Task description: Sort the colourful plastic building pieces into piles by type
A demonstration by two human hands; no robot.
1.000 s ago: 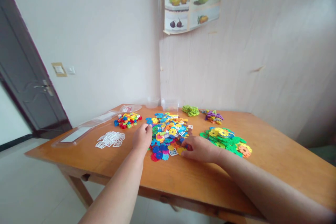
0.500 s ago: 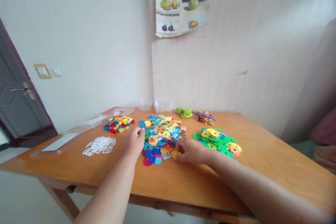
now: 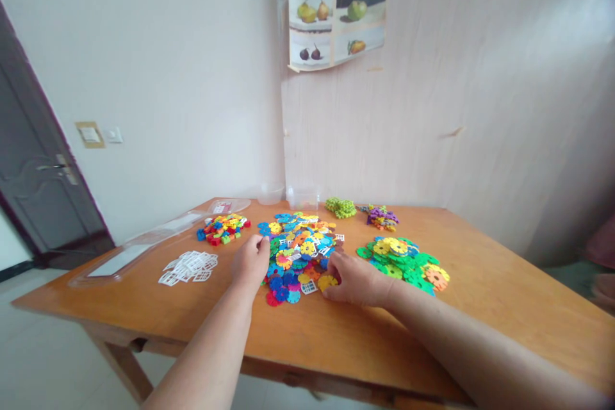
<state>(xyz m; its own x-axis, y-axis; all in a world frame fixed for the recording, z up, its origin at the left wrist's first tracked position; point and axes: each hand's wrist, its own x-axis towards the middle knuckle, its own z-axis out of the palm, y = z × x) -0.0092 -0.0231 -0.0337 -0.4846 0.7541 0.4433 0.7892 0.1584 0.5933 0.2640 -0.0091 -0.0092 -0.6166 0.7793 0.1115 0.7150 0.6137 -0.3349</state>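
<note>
While both hands work at it, orange-brown wooden table (image 3: 480,282) carries central heap of multicoloured flat plastic snowflake discs (image 3: 300,243). Smaller heap of mostly green discs (image 3: 408,259) lies just R of it; white plastic lattice pieces (image 3: 189,266) lie well to L. L hand (image 3: 250,262) touches central heap's L edge, fingers curled; grip can't tell. R hand (image 3: 353,278) at near edge, fingertips on yellow disc (image 3: 327,282); pinch unclear.

L hand (image 3: 250,262) loosely fisted; R hand (image 3: 354,279) palm-down (fingers curled).
</note>
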